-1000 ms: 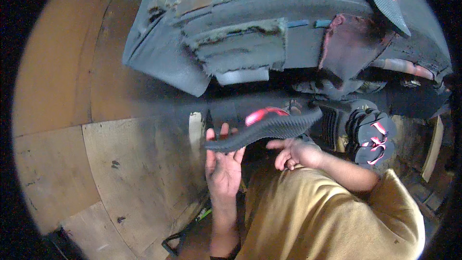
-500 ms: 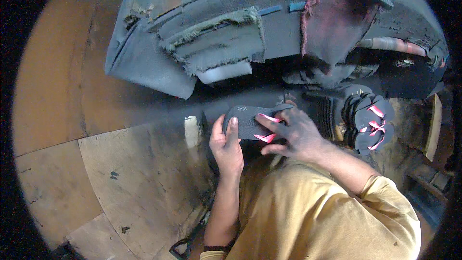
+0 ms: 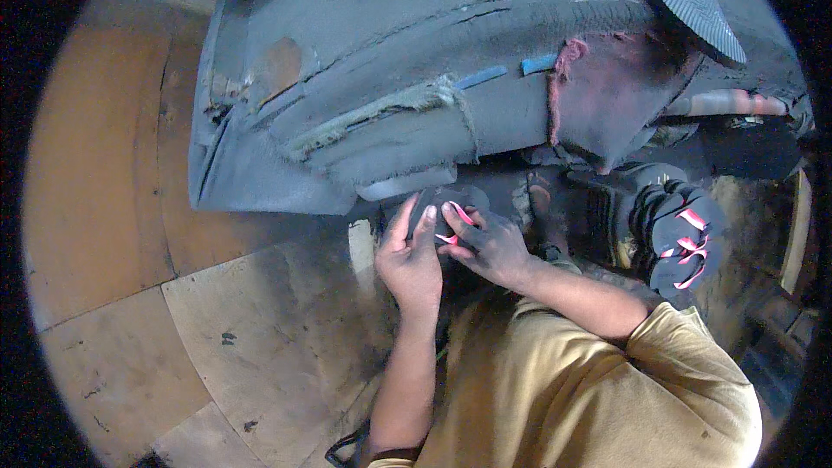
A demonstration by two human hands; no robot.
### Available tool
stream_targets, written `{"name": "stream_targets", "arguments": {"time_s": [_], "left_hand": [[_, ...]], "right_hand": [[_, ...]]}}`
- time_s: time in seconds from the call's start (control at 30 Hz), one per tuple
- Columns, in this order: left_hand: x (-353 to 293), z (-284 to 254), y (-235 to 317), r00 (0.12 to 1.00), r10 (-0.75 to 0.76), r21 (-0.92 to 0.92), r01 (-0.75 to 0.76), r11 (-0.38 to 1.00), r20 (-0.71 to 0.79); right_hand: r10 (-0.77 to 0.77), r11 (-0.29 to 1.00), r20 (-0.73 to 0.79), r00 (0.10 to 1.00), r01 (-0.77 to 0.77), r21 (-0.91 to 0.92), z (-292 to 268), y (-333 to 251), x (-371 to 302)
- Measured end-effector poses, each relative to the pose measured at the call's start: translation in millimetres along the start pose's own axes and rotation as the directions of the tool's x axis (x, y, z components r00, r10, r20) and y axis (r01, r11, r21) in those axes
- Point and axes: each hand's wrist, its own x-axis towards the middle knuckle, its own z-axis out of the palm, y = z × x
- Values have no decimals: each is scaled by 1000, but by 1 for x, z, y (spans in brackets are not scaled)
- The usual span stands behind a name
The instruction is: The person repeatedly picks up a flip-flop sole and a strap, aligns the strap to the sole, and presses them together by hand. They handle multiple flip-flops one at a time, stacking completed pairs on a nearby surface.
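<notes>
A dark flip-flop (image 3: pixel 472 198) with pink straps is held in front of my body, just below the near edge of the workbench. My left hand (image 3: pixel 409 260) grips one end of its sole, thumb on top. My right hand (image 3: pixel 498 250) is closed around the strap area, with thumb and fingers at the pink straps. Both hands are darkened with dust, and they cover much of the sole. To the right of my right hand, a pile of flip-flops (image 3: pixel 672 270) with pink straps rests low down.
A dust-covered workbench (image 3: pixel 381 52) spans the far side, with a red cloth (image 3: pixel 607 91) and a frayed grey cloth (image 3: pixel 390 140) on its front. Another flip-flop (image 3: pixel 698 17) juts out at the upper right. A bare foot (image 3: pixel 539 195) is below the bench. Worn brown boards (image 3: pixel 269 321) cover the floor.
My right hand has moved left, closer to my left hand. The flip-flop now looks tilted and shows less of its top. The whole view has shifted, with the bench lower in it.
</notes>
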Motion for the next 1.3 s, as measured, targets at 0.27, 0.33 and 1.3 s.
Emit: {"name": "stream_targets", "arguments": {"time_s": [0.27, 0.33, 1.3], "left_hand": [[-11, 8, 8, 996, -87, -61, 87, 994, 8], [-17, 3, 14, 993, -118, -205, 119, 971, 15], [-147, -102, 53, 889, -61, -117, 8, 993, -453]], "right_hand": [[-85, 983, 293, 952, 128, -129, -68, 17, 13], [-162, 974, 310, 937, 203, -104, -85, 14, 20], [-704, 697, 215, 677, 717, 25, -120, -91, 36]]}}
